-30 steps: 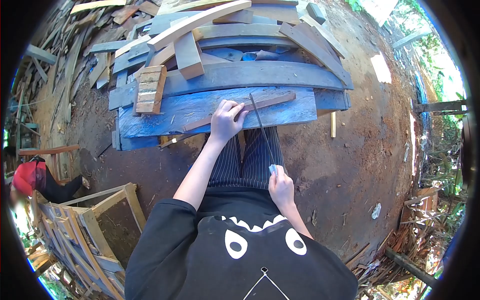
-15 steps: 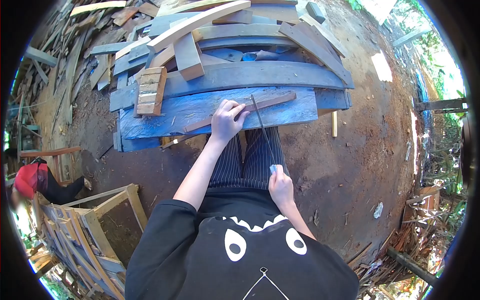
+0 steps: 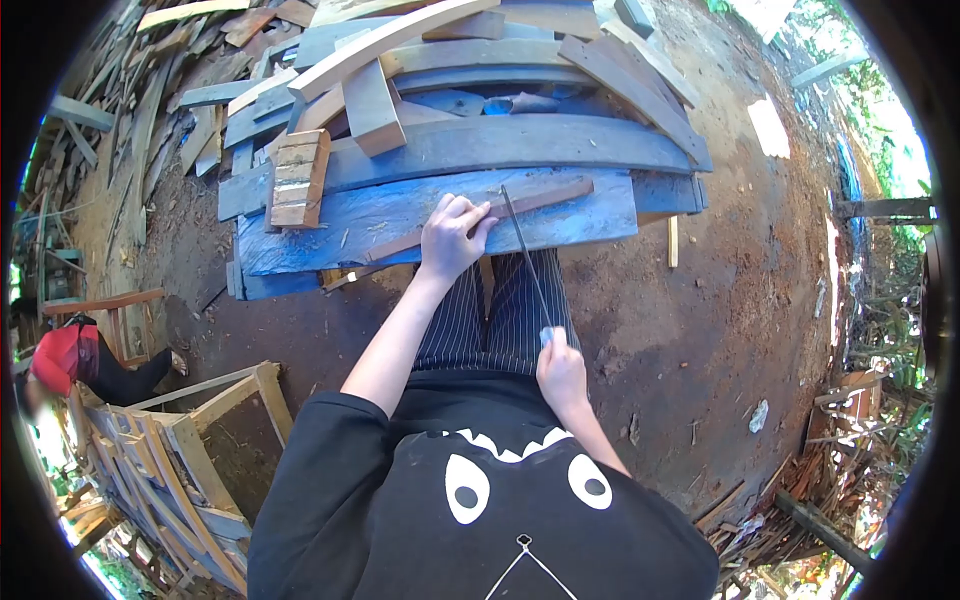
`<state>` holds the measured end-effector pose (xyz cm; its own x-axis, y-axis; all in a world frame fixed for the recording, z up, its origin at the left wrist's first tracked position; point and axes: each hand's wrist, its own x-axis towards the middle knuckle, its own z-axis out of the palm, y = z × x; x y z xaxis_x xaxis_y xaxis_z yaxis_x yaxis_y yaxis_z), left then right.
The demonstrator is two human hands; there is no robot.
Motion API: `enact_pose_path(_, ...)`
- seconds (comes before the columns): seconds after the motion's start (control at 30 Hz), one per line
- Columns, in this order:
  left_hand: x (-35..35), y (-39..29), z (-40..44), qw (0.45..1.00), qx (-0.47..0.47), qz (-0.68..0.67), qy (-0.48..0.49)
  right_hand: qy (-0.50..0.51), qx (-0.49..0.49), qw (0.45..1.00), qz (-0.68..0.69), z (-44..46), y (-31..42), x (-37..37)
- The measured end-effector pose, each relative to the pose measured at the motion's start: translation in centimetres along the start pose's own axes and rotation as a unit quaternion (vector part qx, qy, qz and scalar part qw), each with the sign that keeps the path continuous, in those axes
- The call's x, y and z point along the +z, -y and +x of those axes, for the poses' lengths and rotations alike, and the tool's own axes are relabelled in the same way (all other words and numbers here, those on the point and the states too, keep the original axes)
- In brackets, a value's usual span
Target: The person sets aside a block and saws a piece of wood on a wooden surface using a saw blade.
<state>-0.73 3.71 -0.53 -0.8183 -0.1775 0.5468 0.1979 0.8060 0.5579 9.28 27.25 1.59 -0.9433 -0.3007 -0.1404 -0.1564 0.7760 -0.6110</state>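
Note:
A narrow reddish-brown wood strip [image 3: 545, 196] lies slantwise on a broad plank [image 3: 330, 228] at the near side of the bench. My left hand [image 3: 452, 238] is closed around the strip's middle, pressing it down. In my right hand [image 3: 562, 375], low in front of my thighs, is the light blue handle of a handsaw [image 3: 524, 245]. Its long, thin dark blade reaches up and crosses the strip just right of my left fingers. The blade shows nearly edge-on, so its teeth cannot be made out.
A short wood block [image 3: 298, 180] stands left on the bench. Curved and straight boards [image 3: 450, 145] are piled behind. At lower left are a wooden frame [image 3: 235, 400] and a person in a red top [image 3: 62, 358]. Scrap wood [image 3: 150, 130] covers the ground at upper left.
The view has shifted slightly. Both hands keep their grips, and the saw stays across the strip at nearly the same place, its handle a touch nearer the bench.

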Motion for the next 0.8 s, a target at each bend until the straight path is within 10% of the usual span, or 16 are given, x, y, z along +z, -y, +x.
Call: enact_pose_path(0.8,-0.2,-0.1,0.0,1.000,-0.013,-0.005,0.012,-0.021,-0.013,1.000,-0.013,8.9,3.7,2.7)
